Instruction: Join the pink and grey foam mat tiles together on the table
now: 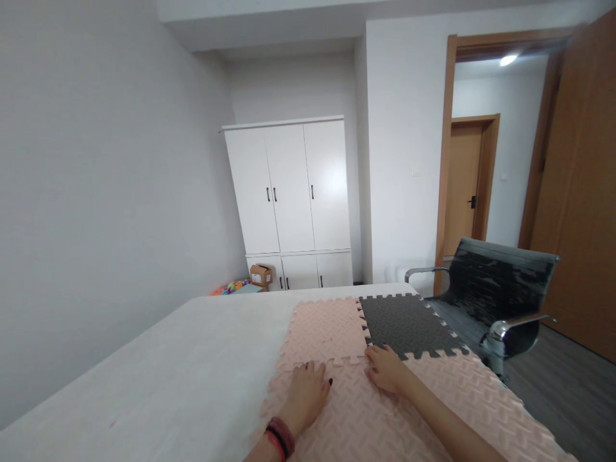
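Observation:
Interlocking foam mat tiles lie on the white tabletop: a pink tile (pixel 322 327) at the far left, a dark grey tile (pixel 409 324) at the far right, and pink foam matting (pixel 351 423) nearer to me. My left hand (pixel 308 394) rests palm down on the near pink foam, its fingertips by the seam with the far pink tile. Close to the corner where the tiles meet, my right hand (pixel 389 370) lies with fingers spread on the foam. Both hands are open and grasp nothing. My right forearm covers part of the near matting.
The white table (pixel 192 359) extends to the left. An office chair (pixel 495 289) stands at its right side. Beyond the far edge are a cardboard box (pixel 261 275), colourful items (pixel 233 286) and a white cabinet (pixel 293 192). A wooden door (pixel 577 192) stands open at right.

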The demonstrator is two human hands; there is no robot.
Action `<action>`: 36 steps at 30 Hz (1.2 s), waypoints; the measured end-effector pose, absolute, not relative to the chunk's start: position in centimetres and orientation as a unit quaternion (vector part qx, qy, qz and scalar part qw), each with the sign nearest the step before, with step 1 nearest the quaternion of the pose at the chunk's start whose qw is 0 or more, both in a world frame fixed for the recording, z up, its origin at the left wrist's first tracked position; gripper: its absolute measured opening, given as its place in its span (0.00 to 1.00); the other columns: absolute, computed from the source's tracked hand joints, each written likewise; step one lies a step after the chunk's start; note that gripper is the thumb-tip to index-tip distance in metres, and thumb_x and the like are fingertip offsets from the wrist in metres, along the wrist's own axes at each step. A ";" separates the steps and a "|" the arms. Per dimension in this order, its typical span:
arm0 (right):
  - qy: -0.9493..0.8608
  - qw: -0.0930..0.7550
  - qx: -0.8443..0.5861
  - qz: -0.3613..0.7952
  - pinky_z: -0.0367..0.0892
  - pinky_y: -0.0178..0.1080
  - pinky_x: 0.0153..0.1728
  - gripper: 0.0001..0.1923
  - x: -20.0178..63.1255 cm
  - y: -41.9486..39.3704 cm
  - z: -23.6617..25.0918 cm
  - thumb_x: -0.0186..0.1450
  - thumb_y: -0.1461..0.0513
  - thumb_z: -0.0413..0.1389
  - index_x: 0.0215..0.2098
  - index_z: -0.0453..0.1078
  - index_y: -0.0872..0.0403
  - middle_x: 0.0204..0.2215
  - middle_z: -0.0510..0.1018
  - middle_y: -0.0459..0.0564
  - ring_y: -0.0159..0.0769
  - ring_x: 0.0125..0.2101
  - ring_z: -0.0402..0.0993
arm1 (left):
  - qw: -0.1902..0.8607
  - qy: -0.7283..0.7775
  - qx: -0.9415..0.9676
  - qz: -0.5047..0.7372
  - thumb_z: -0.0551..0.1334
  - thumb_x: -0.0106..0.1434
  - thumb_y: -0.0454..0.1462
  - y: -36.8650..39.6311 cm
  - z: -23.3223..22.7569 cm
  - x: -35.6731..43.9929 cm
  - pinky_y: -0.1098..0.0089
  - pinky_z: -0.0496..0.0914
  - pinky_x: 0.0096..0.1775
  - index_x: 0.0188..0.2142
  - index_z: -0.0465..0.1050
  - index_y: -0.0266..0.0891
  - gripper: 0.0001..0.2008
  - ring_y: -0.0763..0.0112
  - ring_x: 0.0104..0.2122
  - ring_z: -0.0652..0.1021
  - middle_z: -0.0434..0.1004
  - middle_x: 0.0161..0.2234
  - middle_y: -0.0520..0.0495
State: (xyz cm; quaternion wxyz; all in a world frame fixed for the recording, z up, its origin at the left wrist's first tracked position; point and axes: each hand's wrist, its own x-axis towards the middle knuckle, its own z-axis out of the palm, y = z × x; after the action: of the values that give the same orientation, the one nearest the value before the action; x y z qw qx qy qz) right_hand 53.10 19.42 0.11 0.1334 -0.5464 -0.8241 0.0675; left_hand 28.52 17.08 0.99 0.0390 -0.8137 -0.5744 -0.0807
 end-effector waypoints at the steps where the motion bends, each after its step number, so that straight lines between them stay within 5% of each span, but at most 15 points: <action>1: -0.823 0.133 -0.548 0.068 0.51 0.52 0.55 0.18 53.1 19.4 0.1 0.57 0.62 0.48 0.44 0.68 0.58 0.45 0.74 0.59 0.47 0.48 0.69 | 0.033 -0.574 -0.814 -0.080 0.46 0.63 0.44 17.0 1.2 28.8 0.46 0.62 0.49 0.51 0.69 0.39 0.23 0.50 0.46 0.73 0.74 0.45 0.34; 5: -0.824 0.131 -0.545 0.080 0.59 0.45 0.50 0.18 53.5 19.8 0.5 0.56 0.60 0.51 0.44 0.69 0.56 0.44 0.75 0.57 0.46 0.45 0.71 | 0.008 -0.544 -0.834 -0.088 0.44 0.63 0.47 16.0 1.2 30.9 0.45 0.51 0.59 0.58 0.61 0.39 0.27 0.52 0.57 0.65 0.66 0.57 0.36; 9: -0.828 0.132 -0.537 0.095 0.63 0.37 0.43 0.15 54.7 21.4 1.0 0.58 0.61 0.50 0.41 0.72 0.53 0.41 0.78 0.51 0.39 0.42 0.73 | -0.019 -0.534 -0.840 -0.092 0.42 0.64 0.46 15.2 0.2 32.6 0.48 0.51 0.61 0.59 0.59 0.33 0.30 0.53 0.61 0.59 0.62 0.60 0.34; 16: -0.817 0.160 -0.550 0.069 0.58 0.39 0.53 0.24 55.7 24.9 0.9 0.62 0.64 0.45 0.56 0.63 0.55 0.57 0.67 0.55 0.40 0.55 0.64 | -0.032 -0.523 -0.844 -0.117 0.45 0.63 0.44 15.7 0.9 32.7 0.47 0.56 0.57 0.49 0.70 0.35 0.24 0.52 0.53 0.68 0.72 0.50 0.34; 25: -0.819 0.164 -0.546 0.064 0.58 0.43 0.53 0.21 54.7 25.0 -1.0 0.66 0.59 0.42 0.55 0.65 0.54 0.55 0.69 0.56 0.41 0.55 0.63 | -0.131 -0.492 -0.849 -0.143 0.46 0.65 0.45 19.1 2.5 28.5 0.69 0.67 0.48 0.46 0.71 0.44 0.19 0.69 0.45 0.75 0.77 0.46 0.48; 31: -0.807 0.161 -0.562 0.083 0.55 0.42 0.57 0.26 57.4 26.5 -2.2 0.67 0.49 0.42 0.59 0.60 0.47 0.60 0.63 0.47 0.37 0.59 0.57 | -0.113 -0.573 -0.788 -0.193 0.54 0.65 0.44 25.6 3.3 24.0 0.55 0.63 0.55 0.49 0.67 0.35 0.19 0.64 0.52 0.71 0.72 0.51 0.41; 36: -0.682 0.208 -0.699 0.053 0.51 0.43 0.60 0.31 67.1 28.1 -2.7 0.68 0.54 0.36 0.62 0.54 0.66 0.61 0.58 0.62 0.42 0.61 0.53 | -0.100 -0.588 -0.785 -0.169 0.58 0.63 0.44 29.9 3.2 25.7 0.52 0.64 0.54 0.50 0.67 0.39 0.18 0.63 0.51 0.70 0.70 0.52 0.44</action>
State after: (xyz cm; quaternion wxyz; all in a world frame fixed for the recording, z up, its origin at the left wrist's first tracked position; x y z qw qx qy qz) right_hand 67.14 28.07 -2.74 0.2080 -0.6991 -0.6821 0.0532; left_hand 25.72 29.92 3.17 -0.1002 -0.7847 -0.5880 -0.1688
